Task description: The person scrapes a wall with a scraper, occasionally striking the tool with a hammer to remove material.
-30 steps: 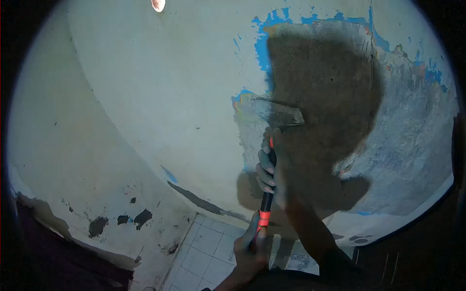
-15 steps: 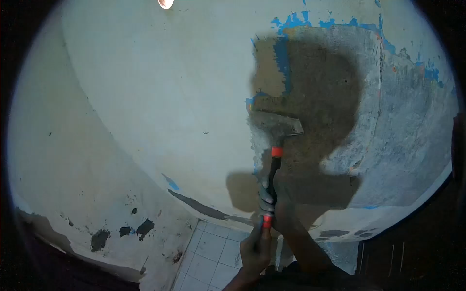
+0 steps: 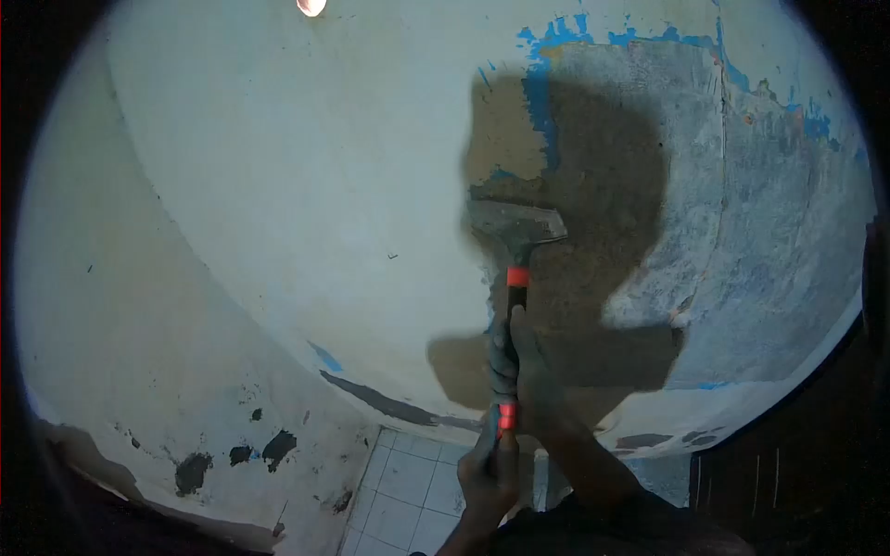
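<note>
I hold a wall scraper (image 3: 515, 243) with a wide metal blade and a black handle with orange bands, blade pressed flat against the wall (image 3: 297, 185). My right hand (image 3: 519, 366) grips the middle of the handle. My left hand (image 3: 489, 468) holds the handle's lower end, just below the right. The blade sits at the left edge of a scraped patch (image 3: 603, 185) of bare grey-brown plaster ringed with blue paint remnants.
Pale paint covers the wall to the left, with dark chipped spots (image 3: 232, 454) low down. A white tiled floor (image 3: 408, 482) shows below my hands. My shadow falls over the scraped patch. A light (image 3: 311, 6) glows at the top.
The scraper slid upward and slightly left along the wall. My right hand shifted down the handle toward my left hand, exposing the upper orange band.
</note>
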The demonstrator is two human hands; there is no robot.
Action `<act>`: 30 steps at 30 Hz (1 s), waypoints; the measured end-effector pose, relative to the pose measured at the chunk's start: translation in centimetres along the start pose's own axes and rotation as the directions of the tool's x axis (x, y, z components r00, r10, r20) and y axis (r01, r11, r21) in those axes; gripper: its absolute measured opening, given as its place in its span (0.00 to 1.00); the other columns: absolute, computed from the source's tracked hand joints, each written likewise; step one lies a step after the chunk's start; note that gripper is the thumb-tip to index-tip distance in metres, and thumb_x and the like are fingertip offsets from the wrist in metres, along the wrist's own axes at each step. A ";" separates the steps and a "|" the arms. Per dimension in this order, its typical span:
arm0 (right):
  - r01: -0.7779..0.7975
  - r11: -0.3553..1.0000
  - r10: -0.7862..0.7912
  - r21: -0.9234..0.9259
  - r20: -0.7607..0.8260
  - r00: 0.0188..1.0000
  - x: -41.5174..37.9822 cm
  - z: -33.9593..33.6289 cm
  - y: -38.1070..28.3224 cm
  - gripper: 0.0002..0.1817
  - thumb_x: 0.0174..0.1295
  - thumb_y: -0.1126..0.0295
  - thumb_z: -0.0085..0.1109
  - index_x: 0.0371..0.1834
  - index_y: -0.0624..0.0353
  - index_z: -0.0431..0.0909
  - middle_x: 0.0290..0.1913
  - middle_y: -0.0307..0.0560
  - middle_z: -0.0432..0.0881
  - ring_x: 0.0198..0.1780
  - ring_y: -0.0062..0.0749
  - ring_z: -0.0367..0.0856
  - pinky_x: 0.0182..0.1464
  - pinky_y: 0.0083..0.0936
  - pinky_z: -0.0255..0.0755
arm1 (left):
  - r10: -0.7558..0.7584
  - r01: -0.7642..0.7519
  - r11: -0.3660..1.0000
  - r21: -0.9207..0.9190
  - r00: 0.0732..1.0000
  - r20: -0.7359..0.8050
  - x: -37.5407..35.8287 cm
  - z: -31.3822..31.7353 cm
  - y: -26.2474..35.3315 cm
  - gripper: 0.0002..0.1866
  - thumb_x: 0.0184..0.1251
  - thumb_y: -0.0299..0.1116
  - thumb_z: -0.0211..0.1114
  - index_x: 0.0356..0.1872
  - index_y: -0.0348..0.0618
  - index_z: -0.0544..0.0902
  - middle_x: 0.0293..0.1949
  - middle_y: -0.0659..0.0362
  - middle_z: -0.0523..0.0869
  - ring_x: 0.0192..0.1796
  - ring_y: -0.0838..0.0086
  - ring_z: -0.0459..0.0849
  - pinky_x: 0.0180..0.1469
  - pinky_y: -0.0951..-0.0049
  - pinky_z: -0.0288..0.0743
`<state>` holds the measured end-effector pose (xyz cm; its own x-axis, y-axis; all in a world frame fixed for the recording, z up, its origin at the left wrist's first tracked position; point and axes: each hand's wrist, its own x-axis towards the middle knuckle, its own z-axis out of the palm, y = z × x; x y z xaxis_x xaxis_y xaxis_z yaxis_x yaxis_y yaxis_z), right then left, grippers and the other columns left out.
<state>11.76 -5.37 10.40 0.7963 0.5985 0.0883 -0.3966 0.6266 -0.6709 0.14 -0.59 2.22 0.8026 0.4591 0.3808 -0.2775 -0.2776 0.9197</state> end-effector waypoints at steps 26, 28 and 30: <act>0.021 0.999 -0.019 0.045 -0.039 0.999 2.0 2.4 0.0 0.21 0.74 0.46 0.42 0.26 0.46 0.63 0.17 0.27 0.57 0.14 0.15 0.50 0.15 0.17 0.48 | 0.049 -0.049 0.999 0.017 0.999 0.000 2.4 -3.1 0.4 0.15 0.70 0.28 0.60 0.52 0.29 0.81 0.18 0.60 0.76 0.22 0.83 0.71 0.23 0.77 0.65; -0.013 0.998 0.014 0.067 -0.014 1.000 1.3 1.0 0.8 0.22 0.74 0.46 0.42 0.26 0.46 0.63 0.16 0.27 0.56 0.14 0.15 0.50 0.15 0.17 0.48 | 0.125 -0.125 0.979 0.159 0.992 0.014 1.9 -2.5 -0.3 0.22 0.75 0.33 0.53 0.64 0.27 0.71 0.18 0.68 0.72 0.20 0.86 0.68 0.21 0.81 0.61; -0.032 0.998 0.032 0.047 -0.006 0.999 1.7 0.8 0.2 0.22 0.74 0.46 0.43 0.26 0.47 0.63 0.16 0.26 0.55 0.13 0.14 0.49 0.15 0.17 0.48 | 0.163 -0.163 0.973 0.163 0.987 0.016 2.9 -2.1 -0.3 0.23 0.75 0.33 0.53 0.64 0.28 0.71 0.18 0.68 0.72 0.20 0.87 0.68 0.22 0.82 0.61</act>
<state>12.66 -3.84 10.99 0.7857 0.6154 0.0626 -0.4429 0.6303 -0.6377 1.46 2.61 3.25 0.7554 0.3940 0.5236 -0.3147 -0.4827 0.8173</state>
